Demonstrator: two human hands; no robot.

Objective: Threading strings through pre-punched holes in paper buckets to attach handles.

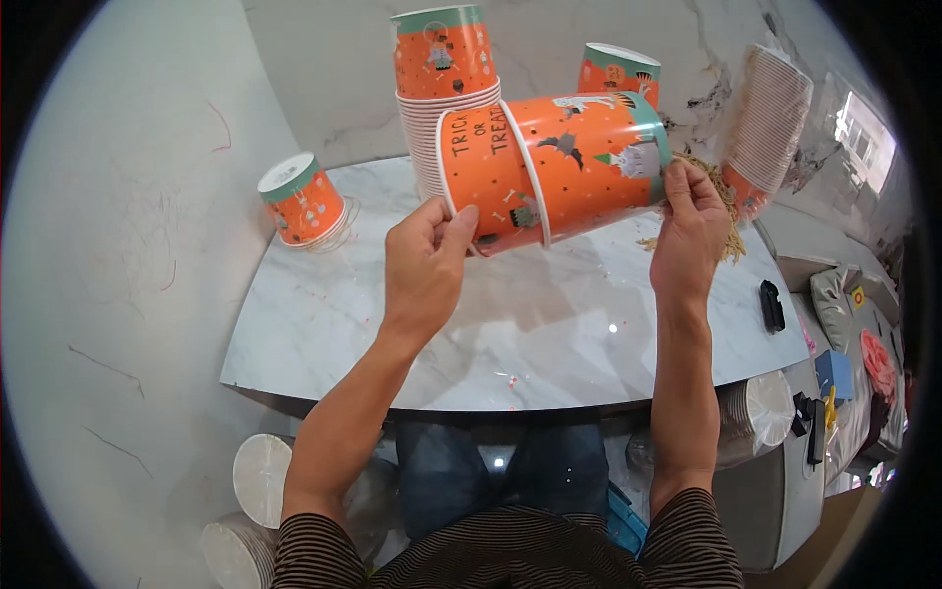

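Note:
Held sideways above the table are two orange paper cups, printed with bats and ghostly figures. The inner paper cup [486, 162] is partly pushed into the outer paper cup [584, 162], whose green base end points right. My left hand [428, 257] pinches the rim of the inner cup, thumb in front. My right hand [690, 236] grips the outer cup by its green base end. Just behind them stands a tall stack of upside-down paper cups [444, 64], partly hidden by the held pair.
The marble-look table [471, 363] has an upturned cup [306, 201] with twine at left, another cup [620, 71] behind, a wrapped cup stack [770, 113] and straw-like shreds [734, 245] at right. A black object [772, 306] lies near the right edge. Wrapped stacks [260, 481] stand below.

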